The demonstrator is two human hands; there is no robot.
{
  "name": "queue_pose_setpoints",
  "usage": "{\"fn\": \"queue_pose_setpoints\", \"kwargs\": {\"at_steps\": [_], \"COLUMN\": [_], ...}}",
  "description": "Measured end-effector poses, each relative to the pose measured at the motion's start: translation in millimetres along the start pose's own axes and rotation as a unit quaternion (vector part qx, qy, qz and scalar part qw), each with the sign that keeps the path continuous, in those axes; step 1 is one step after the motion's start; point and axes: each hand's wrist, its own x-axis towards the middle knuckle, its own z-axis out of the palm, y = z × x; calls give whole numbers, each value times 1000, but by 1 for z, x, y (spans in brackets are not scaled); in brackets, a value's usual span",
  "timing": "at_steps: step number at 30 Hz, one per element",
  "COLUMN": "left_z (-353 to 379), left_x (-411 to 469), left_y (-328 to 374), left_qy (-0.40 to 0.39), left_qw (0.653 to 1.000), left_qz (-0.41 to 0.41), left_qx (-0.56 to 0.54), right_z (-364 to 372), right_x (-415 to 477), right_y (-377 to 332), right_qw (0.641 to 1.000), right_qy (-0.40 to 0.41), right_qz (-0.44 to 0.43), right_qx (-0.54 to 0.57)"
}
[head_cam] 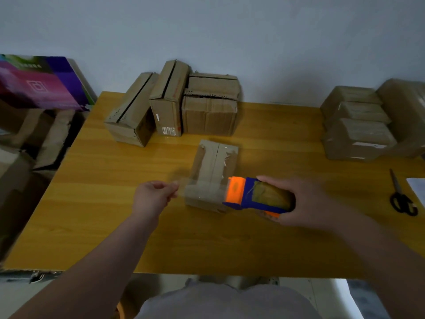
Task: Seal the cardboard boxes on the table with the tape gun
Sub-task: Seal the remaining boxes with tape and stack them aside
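Hands [153, 195] [305, 201] blurred, tape [184, 189] faint, tape gun [250, 192] part-covered

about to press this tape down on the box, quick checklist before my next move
1. Right hand holds the tape gun: ok
2. Left hand pinches the tape end: ok
3. Tape stretched across the near end of the box: ok
4. Tape stuck flat to the box: cannot tell, blurred
5. Box flaps closed: ok
6. Scissors lie apart from the box, on the right of the table: ok

A plain pale wall [230, 31] stands behind a yellow wooden table [92, 215]; the light is dim.
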Motion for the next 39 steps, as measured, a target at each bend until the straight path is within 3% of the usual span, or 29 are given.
{"fn": "queue_pose_setpoints", "kwargs": {"at_steps": [16,27,30,32,35,37,39], "left_z": [23,22,18,12,13,23,34], "left_x": [5,25,30,30,18,2,-12], "left_y": [-35,-36,-30,-24,-14,-9,-12], "left_qy": [107,35,-18,-14,31,-11,-53], "left_qw": [987,962,936,915,958,992,997], "left_qz": [51,89,65,61,106,87,55], "left_qx": [111,256,346,399,264,91,16], "right_z": [16,21,23,23,26,28,29], "right_x": [13,17,16,16,15,14,14], "right_y": [11,2,3,3,4,5,5], "right_qw": [995,985,986,986,988,988,988], "right_qy": [-34,-19,-12,-13,-5,1,6], "right_qz": [26,50,54,59,62,64,63], "right_qx": [-92,-163,-159,-152,-145,-142,-139]}}
